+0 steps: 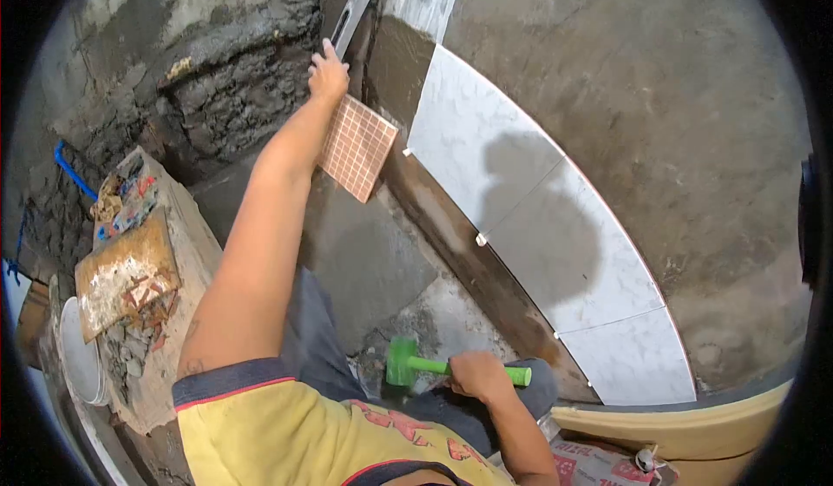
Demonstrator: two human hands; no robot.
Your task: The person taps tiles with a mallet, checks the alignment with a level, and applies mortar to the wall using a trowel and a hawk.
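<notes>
My left hand (329,76) is stretched far forward, with its fingers and thumb around the near end of a metal spirit level (354,16). Just below that wrist is a square brown tile with a light grid pattern (360,149), its left part hidden by my forearm. Close to my knee, my right hand (477,375) grips the handle of a green mallet (425,364), whose head points left and looks slightly blurred. Large white marbled tiles (486,121) form a curved band on the grey wall to the right, shaded by a head-shaped shadow.
Small white spacers (481,239) sit along the tiles' lower edge. At left, a ledge holds a dirty board (130,269) and rubble (128,347), beside a white bucket (82,351). A blue pipe (74,172) sticks out of the rough wall. A printed bag (599,464) lies at bottom right.
</notes>
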